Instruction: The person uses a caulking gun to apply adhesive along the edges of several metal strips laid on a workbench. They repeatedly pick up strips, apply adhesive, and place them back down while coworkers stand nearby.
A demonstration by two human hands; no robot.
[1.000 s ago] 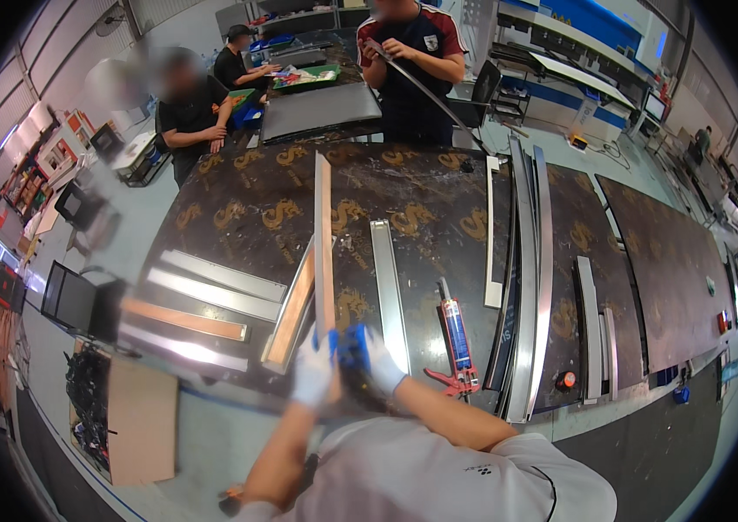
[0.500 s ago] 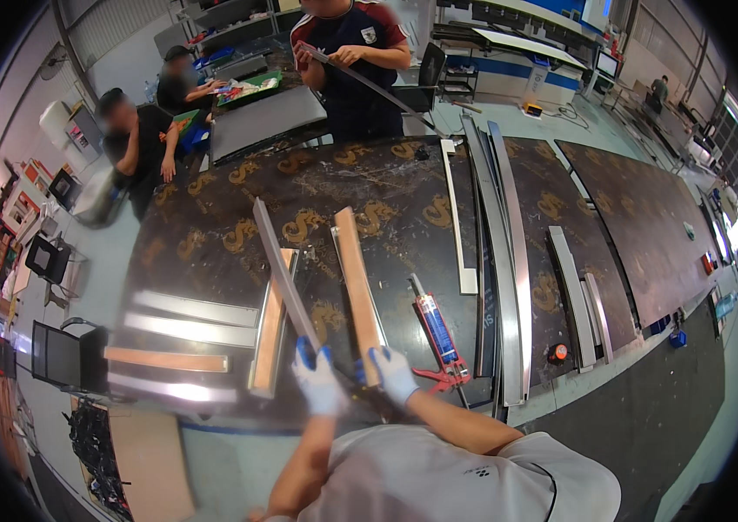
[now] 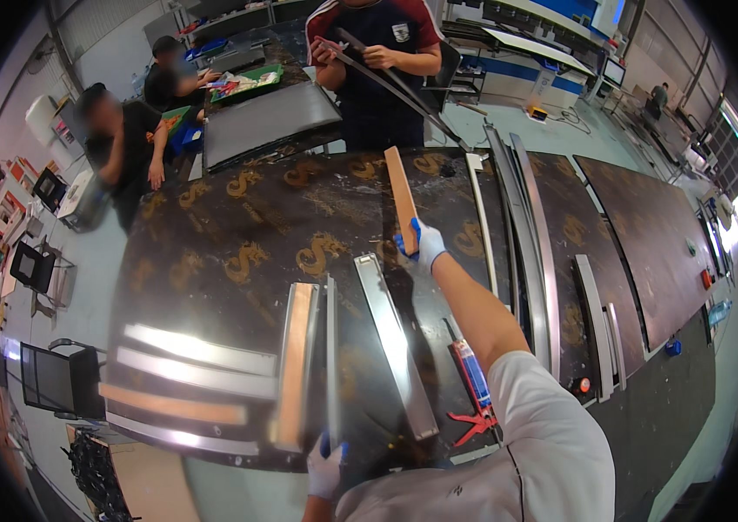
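Head view, our right hand: our gloved right hand [image 3: 425,244] reaches out over the dark patterned table [image 3: 238,235], fingers wrapped around the near end of a wooden strip [image 3: 402,198].
Head view, wooden strip: it points away from us toward the far edge of the table, near a long metal rail [image 3: 482,222] lying to its right.
Head view, our left hand: our gloved left hand [image 3: 327,465], close to our body at the near table edge, grips the near end of a thin metal strip [image 3: 331,348].
Head view, thin metal strip: it lies on the table between a wood-faced panel [image 3: 295,365] and a flat metal bar [image 3: 395,348].
Head view, near our right arm: a sealant gun [image 3: 473,383] lies on the table.
Head view, across the table: a person holds a long dark rod [image 3: 395,83] in both hands.
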